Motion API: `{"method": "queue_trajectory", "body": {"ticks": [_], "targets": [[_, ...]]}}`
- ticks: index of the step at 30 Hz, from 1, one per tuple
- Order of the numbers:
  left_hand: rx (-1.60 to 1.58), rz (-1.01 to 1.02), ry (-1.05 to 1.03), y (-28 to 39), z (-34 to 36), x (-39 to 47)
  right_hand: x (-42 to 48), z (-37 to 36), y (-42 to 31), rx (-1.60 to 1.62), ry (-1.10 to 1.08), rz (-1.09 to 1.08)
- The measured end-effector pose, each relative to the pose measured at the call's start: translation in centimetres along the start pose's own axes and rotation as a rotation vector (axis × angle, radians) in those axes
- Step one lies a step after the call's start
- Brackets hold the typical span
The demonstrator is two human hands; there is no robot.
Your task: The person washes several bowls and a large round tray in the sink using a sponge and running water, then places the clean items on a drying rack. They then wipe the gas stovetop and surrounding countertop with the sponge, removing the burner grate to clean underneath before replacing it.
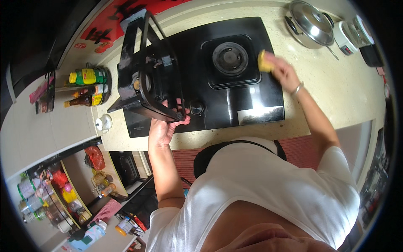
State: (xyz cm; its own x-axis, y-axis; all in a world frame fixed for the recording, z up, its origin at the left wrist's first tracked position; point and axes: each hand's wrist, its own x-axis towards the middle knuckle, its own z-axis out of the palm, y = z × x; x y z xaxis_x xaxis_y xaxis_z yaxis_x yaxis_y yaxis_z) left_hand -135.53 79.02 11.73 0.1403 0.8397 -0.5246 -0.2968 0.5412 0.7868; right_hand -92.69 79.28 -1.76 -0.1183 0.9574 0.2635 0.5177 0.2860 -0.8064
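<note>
My left hand (170, 121) grips the near lower edge of a black metal frame stand (148, 94), raised and tilted over the left part of a black gas cooktop (195, 72). A yellow sponge (265, 61) is held in my right hand (283, 71), over the cooktop's right edge; that hand is slightly blurred. Left of the sponge lies the right burner (230, 59), with no pan support on it. The frame partly hides the left burner (137, 82). A control knob (197, 107) sits just right of my left fingers.
A lidded steel pot (311, 25) stands at the back right, beside a white appliance (345, 37). Sauce bottles (89, 89) fill a rack on the left. A small glass jar (104, 123) is by the counter's left edge. Shelves with jars are at lower left.
</note>
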Motion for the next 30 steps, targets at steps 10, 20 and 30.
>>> {"method": "queue_trajectory", "body": {"ticks": [10,20,30], "targets": [[-0.022,0.048,0.057,0.2,-2.6,-1.5,23.3,8.9,4.3,-0.757,-0.024,0.289],[-0.045,0.077,0.024,0.7,-2.4,-0.8,14.1,22.8,-2.4,-0.434,-0.217,-0.389],[-0.196,0.043,-0.080,0.6,-5.6,-0.5,0.0,7.4,-3.1,-0.386,-0.561,-0.396]]}}
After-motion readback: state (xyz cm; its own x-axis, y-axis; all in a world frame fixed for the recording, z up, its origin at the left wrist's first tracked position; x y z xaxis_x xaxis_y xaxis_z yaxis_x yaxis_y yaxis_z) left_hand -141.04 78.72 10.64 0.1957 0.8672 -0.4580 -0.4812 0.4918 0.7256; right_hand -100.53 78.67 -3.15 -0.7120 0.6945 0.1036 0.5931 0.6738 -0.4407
